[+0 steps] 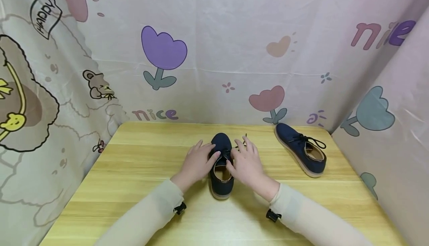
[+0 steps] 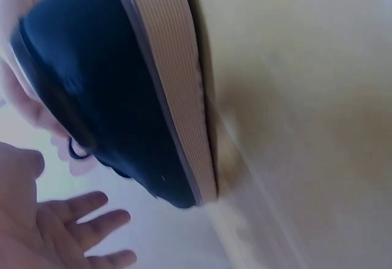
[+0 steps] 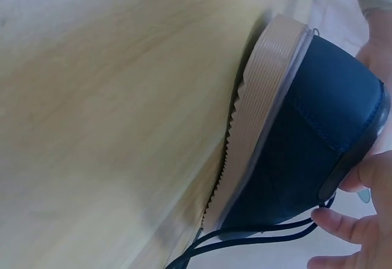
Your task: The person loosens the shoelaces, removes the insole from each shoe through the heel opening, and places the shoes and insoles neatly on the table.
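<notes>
A dark navy lace-up shoe [image 1: 221, 141] stands upright on the table, toe pointing away from me, between both hands. My left hand [image 1: 197, 163] hovers along its left side, thumb over the lacing. In the left wrist view, the left fingers [image 2: 98, 229] are straight and spread beside the dark upper. On the other side, my right hand [image 1: 248, 166] has its fingers loosely bent, thumb near the collar. Its forefinger touches the black lace [image 3: 269, 239] in the right wrist view, with thumb and finger apart. The lace trails down the shoe's right side.
A matching navy shoe [image 1: 291, 141] lies at the back right, its lace in a loose loop. Both stand on a light wooden table [image 1: 151, 145]. Printed curtains [image 1: 214, 52] hang behind it and along both sides.
</notes>
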A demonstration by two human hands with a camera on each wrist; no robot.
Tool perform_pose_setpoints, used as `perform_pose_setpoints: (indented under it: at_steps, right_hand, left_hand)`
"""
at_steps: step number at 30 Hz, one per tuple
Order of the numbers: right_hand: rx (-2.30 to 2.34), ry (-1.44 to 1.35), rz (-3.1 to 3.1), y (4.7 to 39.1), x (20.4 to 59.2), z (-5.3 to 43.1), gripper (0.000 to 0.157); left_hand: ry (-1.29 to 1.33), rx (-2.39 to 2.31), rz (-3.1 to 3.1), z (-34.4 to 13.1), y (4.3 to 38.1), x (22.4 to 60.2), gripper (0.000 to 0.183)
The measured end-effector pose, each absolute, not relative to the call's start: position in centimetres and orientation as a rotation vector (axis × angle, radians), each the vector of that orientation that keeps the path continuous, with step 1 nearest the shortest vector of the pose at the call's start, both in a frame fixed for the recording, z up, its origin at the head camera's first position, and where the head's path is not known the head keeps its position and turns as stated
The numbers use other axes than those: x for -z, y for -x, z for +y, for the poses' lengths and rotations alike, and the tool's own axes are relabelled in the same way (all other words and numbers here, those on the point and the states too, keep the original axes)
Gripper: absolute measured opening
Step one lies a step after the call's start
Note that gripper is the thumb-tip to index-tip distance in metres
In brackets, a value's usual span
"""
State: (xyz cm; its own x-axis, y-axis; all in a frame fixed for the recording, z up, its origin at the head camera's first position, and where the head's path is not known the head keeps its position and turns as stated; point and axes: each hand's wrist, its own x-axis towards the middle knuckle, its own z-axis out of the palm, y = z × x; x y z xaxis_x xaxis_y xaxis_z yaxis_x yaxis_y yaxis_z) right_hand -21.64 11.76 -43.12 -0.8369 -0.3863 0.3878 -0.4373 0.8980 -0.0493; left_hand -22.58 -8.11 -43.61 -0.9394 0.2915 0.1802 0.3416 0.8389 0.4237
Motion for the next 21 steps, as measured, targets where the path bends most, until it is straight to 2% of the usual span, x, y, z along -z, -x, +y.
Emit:
perform_pose_setpoints:
  at_steps: [7, 21]
  right_hand:
    - [-0.239, -0.615, -2.671, 21.9, 43.2, 11.9, 0.022]
    - [-0.201, -0.648, -2.613, 22.3, 43.5, 11.4, 0.019]
  left_hand:
    - [0.454, 0.575, -2.841, -7.4, 21.0, 43.6, 0.048]
    - [0.424, 0.312, -2.690, -6.7, 21.1, 44.6, 0.029]
